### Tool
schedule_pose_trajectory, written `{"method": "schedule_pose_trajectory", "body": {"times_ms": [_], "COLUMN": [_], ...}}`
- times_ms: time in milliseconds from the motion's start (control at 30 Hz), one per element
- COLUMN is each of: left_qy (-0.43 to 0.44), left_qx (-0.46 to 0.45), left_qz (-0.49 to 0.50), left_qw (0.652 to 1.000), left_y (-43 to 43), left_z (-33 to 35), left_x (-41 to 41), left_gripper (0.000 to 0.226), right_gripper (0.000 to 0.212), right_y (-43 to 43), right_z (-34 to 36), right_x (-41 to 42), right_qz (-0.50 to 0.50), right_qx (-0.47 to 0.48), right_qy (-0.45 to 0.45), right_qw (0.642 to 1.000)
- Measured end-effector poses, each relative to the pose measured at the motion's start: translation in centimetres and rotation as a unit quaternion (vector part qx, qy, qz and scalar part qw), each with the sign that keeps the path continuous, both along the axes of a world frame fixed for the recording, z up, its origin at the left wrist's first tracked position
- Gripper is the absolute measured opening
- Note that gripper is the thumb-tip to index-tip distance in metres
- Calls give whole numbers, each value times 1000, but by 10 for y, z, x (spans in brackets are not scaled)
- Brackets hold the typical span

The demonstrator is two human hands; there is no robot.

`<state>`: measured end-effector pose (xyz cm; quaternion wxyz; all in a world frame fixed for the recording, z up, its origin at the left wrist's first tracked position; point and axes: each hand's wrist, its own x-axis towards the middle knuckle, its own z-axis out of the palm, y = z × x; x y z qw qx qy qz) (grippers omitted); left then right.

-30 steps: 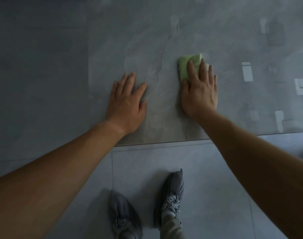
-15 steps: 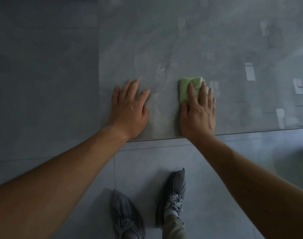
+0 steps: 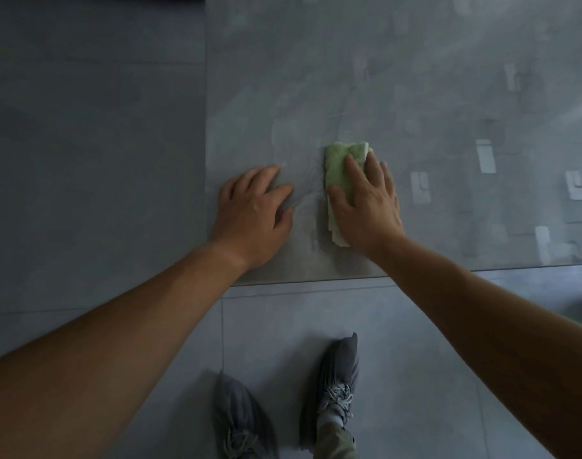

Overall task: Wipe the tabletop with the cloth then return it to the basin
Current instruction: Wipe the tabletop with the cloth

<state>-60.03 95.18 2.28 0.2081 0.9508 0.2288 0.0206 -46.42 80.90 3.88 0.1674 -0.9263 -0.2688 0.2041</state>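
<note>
Green cloth [image 3: 341, 167], folded into a long pad, lies flat on the grey worktop [image 3: 415, 94], near its 6 o'clock edge. The right hand [image 3: 369, 207] presses on it, fingers straight and spread, gripping nothing; the thumb lies along the pad's 9 o'clock side. The left hand [image 3: 253, 210] lies flat on bare surface at 9 o'clock of the cloth, fingers relaxed.

Cloth likely light, soft, limp, maybe damp. It should slide under palm pressure, though the layers may shear apart. To lift, pinch through all folds at the exposed 12 o'clock end. No basin in view.
</note>
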Motion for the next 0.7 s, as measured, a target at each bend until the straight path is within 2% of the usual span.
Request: {"method": "schedule_pose_trajectory", "body": {"times_ms": [100,233,300,400,467,533,600,700], "left_qy": [-6,-7,-9,-11,-17,-27,-18,25], "left_qx": [-26,-35,-39,-50,-56,-39,-6,27], "left_qz": [30,50,60,63,62,68,71,55], "left_qw": [999,998,997,997,996,997,997,998], "left_y": [-1,-1,0,-2,-2,1,7,16], "left_z": [2,5,7,8,9,10,10,6], "left_x": [6,13,15,13,10,5,-2,-11], "left_gripper": [33,28,28,29,31,34,37,44], "right_gripper": [68,67,56,29,22,29,46,64], "right_y": [9,29,36,35,31,24,12,-10], "right_z": [13,22,19,15,14,13,15,12], "right_x": [33,70,72,69,65,57,41,9], "right_qz": [-13,10,10,-32,-18,41,107,199], "right_qx": [36,-12,-17,24,39,39,37,30], "right_qy": [-20,17,35,61,62,57,32,-99], "right_qw": [999,1000,999,997,997,997,993,974]}}
